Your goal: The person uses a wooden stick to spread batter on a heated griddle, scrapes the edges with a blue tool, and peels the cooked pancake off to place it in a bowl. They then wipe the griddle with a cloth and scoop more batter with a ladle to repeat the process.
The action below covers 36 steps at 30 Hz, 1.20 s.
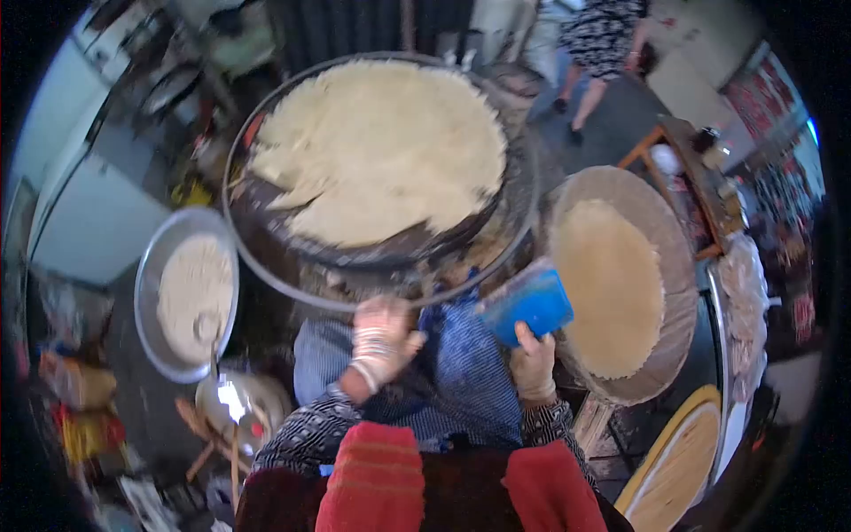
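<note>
Blue scraper (541,306) sits in the person's right hand (534,368), which is closed about its near edge with the thumb laid over the flat face; the blade lies ahead of the hand, its far edge slanting from near left to far right (blur smears that edge); the relation that counts is that the pale sheet (381,151) lies ahead and to the left of this grip, apart from the blade, with the metal ring (328,302) passing between; the left hand (381,341), nearer to that sheet, is at the ring's near side, its thumb standing out from blurred fingers; whether they curl on the metal one cannot tell, though nothing else shows in them; beneath the sheet is a dark round griddle (275,222); just right of the scraper stands a lined basket (683,293) with a round pale layer (612,293) inside; farther left, a metal basin (146,301) holds pale batter (195,279) and a ladle (206,326).
</note>
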Motion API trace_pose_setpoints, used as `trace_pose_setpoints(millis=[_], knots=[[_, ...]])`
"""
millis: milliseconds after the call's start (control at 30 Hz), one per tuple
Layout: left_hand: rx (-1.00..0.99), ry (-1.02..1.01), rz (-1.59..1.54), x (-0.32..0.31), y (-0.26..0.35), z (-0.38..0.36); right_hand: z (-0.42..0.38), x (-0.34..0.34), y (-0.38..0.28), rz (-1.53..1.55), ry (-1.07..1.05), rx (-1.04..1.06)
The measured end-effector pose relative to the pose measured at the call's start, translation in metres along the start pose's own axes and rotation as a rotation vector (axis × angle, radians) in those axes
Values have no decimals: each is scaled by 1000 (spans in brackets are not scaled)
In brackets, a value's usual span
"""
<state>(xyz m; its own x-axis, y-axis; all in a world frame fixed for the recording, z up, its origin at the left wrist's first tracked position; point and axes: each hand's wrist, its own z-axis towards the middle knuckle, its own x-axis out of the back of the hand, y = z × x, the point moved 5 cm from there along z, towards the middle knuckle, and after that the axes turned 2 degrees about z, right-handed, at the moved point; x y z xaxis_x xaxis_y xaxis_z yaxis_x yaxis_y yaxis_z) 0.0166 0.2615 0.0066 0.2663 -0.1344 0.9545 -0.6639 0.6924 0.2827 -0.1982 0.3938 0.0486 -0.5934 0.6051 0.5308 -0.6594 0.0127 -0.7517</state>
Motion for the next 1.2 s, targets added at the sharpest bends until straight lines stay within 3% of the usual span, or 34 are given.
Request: trace_pose_setpoints(millis=[33, 100, 133, 200, 233, 367, 500, 633, 767, 833, 933, 1000, 1067, 1133, 1200], knots=[[-78, -4, -146, 8, 25, -7, -7, -12, 13, -174, -81, 106], [-295, 71, -378, -14, 53, -48, 12, -36, -1, 440, -177, -422], [-272, 87, -372, -16, 57, -65, 21, -48, -7, 442, -200, -425], [-172, 16, -414, -27, 41, -82, 41, -65, -46, 137, -256, 230], [-90, -54, -455, -26, 29, -88, 48, -78, -56, 113, -293, 378], [-24, 133, -496, 19, -21, -90, 72, -146, -74, -151, -274, 717], [11, 347, -332, 61, -71, -86, 101, -188, -50, -478, -283, 754], [148, 520, -266, 75, -154, -79, 126, -202, -51, -581, -358, 786], [301, 433, -106, 90, -212, -58, 148, -220, -62, -744, -486, 717], [296, 446, -140, 92, -231, -45, 162, -230, -64, -806, -589, 545], [293, 420, 9, 98, -259, -26, 160, -237, -53, -698, -429, 832], [286, 423, 11, 104, -267, -12, 160, -245, -48, -707, -474, 819], [148, 418, 231, 113, -266, 12, 171, -253, -46, -698, -498, 790], [93, 397, 226, 119, -262, 42, 182, -262, -45, -786, -335, 873], [58, 345, 233, 127, -253, 65, 198, -267, -51, -919, -503, 753]])
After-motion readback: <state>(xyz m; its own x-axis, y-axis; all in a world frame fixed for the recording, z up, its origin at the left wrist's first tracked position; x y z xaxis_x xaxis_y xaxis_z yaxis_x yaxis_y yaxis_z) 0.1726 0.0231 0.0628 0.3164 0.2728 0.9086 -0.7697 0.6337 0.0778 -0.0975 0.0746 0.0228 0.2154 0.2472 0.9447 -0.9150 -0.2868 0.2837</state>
